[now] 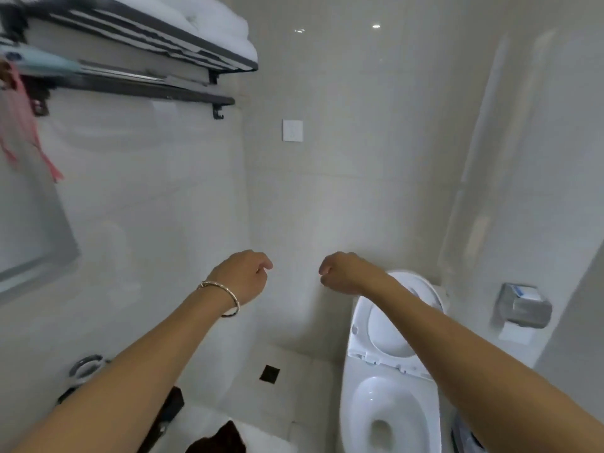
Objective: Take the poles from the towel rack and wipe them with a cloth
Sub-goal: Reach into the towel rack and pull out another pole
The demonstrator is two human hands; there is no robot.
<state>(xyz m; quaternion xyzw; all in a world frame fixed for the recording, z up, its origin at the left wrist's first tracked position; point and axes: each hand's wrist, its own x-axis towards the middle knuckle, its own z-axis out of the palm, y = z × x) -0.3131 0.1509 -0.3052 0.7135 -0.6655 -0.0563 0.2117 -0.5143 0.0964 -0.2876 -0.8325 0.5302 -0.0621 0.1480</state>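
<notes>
I see my left hand (243,276) and my right hand (343,273) up near the wall, fingers curled in, holding nothing. The towel rack (163,44) with its dark poles (130,88) hangs high on my left, well apart from both hands.

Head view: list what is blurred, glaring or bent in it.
In the head view the towel rack and pink tassel at upper left are smeared with blur; two small glints shine on the glossy wall; the wide lens bends the wall lines; the toilet reads fairly sharp.
</notes>
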